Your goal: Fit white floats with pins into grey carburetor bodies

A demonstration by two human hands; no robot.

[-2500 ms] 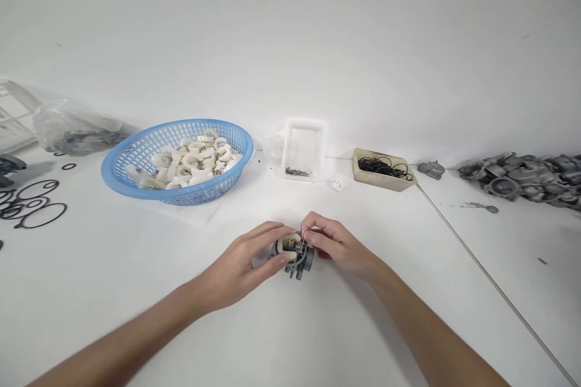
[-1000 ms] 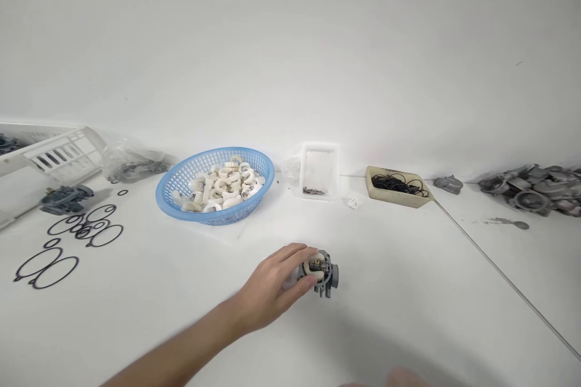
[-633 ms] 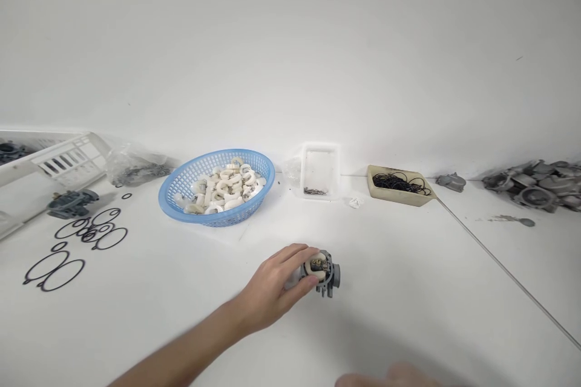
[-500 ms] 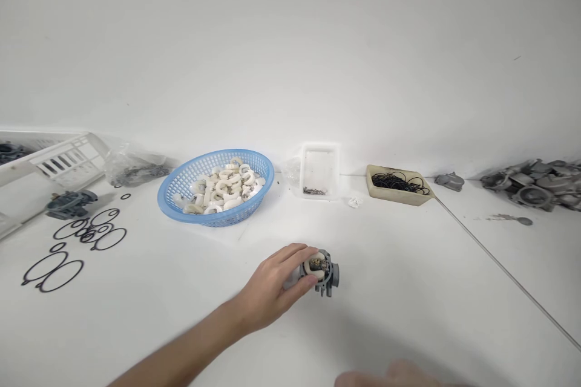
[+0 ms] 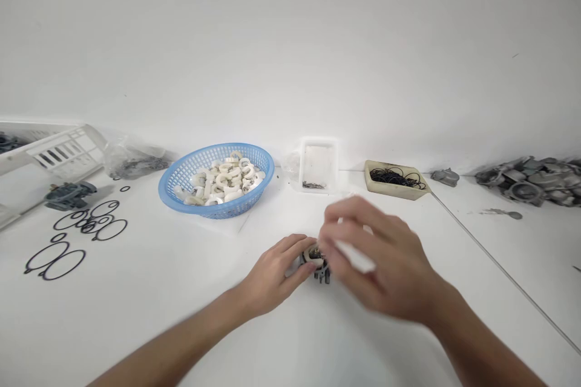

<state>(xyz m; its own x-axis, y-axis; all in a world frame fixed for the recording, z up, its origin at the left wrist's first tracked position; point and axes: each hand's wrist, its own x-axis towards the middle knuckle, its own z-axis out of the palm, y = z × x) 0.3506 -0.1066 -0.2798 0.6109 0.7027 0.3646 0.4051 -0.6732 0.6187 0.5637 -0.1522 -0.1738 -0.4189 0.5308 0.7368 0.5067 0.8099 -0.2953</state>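
Observation:
On the table ahead of me, my left hand [image 5: 279, 272] is closed around a grey metal carburetor [image 5: 323, 273]. Its open side shows a white C-shaped float [image 5: 312, 256], and the fingers and thumb lie along that float. Just right of the carburetor and partly in front of it is my right hand [image 5: 381, 260], smeared by motion. Its fingers are bent and the thumb and fingertips point toward the carburetor. Whether they pinch anything is too blurred to see. The carburetor's right side is hidden behind this hand.
A blue basket [image 5: 170, 190] holds white floats. Behind stand a white tray [image 5: 318, 160] with small metal pins and a cream tray [image 5: 406, 192] of black rings. Black O-rings [image 5: 66, 263] and another carburetor [image 5: 70, 195] lie left. Grey metal bowls [image 5: 535, 181] are piled right.
My right hand has come up from the bottom edge to the carburetor's right side. My left hand still holds the carburetor. The view has shifted slightly.

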